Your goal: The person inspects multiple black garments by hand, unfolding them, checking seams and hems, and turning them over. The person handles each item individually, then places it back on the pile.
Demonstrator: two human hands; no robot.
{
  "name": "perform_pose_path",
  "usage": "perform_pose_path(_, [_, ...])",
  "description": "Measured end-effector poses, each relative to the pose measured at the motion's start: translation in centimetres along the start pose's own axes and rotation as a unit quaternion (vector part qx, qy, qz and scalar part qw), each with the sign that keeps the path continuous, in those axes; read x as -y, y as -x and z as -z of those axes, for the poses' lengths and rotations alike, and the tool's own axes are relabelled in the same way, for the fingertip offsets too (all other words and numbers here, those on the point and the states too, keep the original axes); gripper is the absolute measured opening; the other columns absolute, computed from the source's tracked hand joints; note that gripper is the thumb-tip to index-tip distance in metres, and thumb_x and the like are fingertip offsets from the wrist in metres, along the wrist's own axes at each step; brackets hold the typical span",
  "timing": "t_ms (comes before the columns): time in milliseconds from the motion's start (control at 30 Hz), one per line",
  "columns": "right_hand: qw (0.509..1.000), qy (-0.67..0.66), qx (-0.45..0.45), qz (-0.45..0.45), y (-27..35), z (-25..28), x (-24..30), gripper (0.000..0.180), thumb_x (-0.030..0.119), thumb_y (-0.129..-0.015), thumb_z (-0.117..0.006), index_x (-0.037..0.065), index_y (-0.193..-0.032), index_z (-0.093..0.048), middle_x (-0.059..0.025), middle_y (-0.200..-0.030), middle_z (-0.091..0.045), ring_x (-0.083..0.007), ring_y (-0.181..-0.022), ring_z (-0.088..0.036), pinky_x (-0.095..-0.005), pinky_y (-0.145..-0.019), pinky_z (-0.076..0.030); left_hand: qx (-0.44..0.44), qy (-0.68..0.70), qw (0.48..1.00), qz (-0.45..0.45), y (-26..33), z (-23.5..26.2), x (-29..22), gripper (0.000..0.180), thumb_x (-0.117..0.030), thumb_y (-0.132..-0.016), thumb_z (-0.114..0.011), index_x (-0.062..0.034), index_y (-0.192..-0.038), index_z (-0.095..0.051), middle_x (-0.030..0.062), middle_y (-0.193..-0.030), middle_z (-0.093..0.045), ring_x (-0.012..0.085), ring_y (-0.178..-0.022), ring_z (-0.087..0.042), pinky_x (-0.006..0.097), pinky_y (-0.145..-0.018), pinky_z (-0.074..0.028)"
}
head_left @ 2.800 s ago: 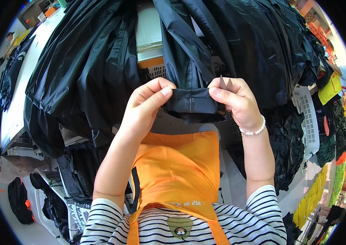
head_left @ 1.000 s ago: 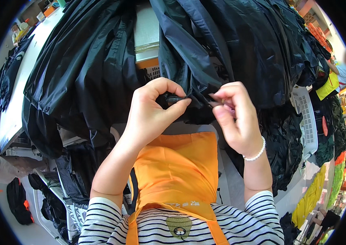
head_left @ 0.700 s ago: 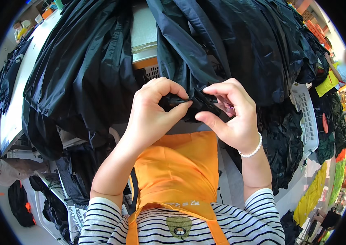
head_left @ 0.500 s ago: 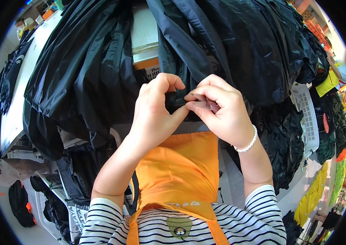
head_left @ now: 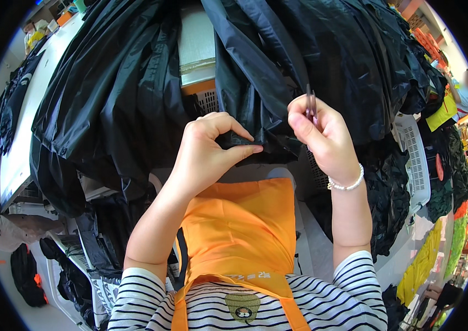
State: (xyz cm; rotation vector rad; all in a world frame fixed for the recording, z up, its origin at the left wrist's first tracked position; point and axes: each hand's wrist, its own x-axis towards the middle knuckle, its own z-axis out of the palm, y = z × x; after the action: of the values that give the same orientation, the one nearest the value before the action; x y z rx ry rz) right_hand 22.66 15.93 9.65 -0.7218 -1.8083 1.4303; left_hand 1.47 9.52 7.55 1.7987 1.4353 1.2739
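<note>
Black shiny fabric [head_left: 247, 116] hangs in long folds ahead of me. My left hand [head_left: 209, 146] pinches an edge of it between thumb and fingertips, just above my orange apron. To the right and a little higher, my right hand [head_left: 325, 129] is closed around thread snips [head_left: 311, 105]. Their dark, narrow blades point up and away from me, apart from the cloth at my left hand. Most of the snips' handle is hidden in my palm.
More black fabric [head_left: 118, 94] is heaped over the table at left and right. A white perforated basket [head_left: 413, 157] stands at the right, a white tabletop [head_left: 24, 149] at the far left. Another person [head_left: 464, 94] is at the far right edge.
My right hand has moved right, away from my left fingertips, and the snips' blades now point upward. The left hand has shifted slightly, keeping its pinch on the cloth.
</note>
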Motion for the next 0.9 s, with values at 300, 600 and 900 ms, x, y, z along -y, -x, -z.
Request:
perform_pose_path(300, [0.922,0.330,-0.091,0.181,3.2,-4.0,0.5,0.021,0.009,-0.084,-0.069,0.003,-0.097,-0.054,-0.0090,-0.091,-0.057,-0.0238,-0.067,-0.064,-0.0298,-0.057,-0.051,-0.047,-0.003,0.998,0.038,-0.1,-0.4,-0.8,0.015,0.000,-0.068,-0.079,0.0009,-0.077,-0.067,0.0037,-0.072,-0.066,0.0090,-0.069,-0.061,0.021,-0.066,-0.046])
perform_pose_path(600, [0.920,0.343,-0.104,0.161,3.2,-4.0,0.2,0.020,0.011,-0.083,-0.071,0.003,-0.094,-0.057,-0.0085,-0.091,-0.057,-0.0235,-0.066,-0.064,-0.0296,-0.056,-0.051,-0.073,-0.088,0.991,-0.072,-0.1,-0.8,-0.9,0.016,-0.007,-0.063,-0.079,-0.0055,-0.075,-0.069,0.0053,-0.072,-0.065,0.0226,-0.074,-0.061,0.032,-0.074,-0.042])
perform_pose_path(900, [0.931,0.324,-0.088,0.146,3.2,-4.1,0.6,0.017,-0.001,-0.083,-0.068,-0.001,-0.095,-0.056,-0.0075,-0.091,-0.054,-0.0118,-0.070,-0.060,-0.0221,-0.060,-0.050,-0.076,-0.094,0.990,-0.071,-0.1,-0.7,-0.9,0.017,-0.008,-0.063,-0.079,-0.0058,-0.076,-0.069,0.0051,-0.073,-0.065,0.0231,-0.076,-0.061,0.032,-0.074,-0.041])
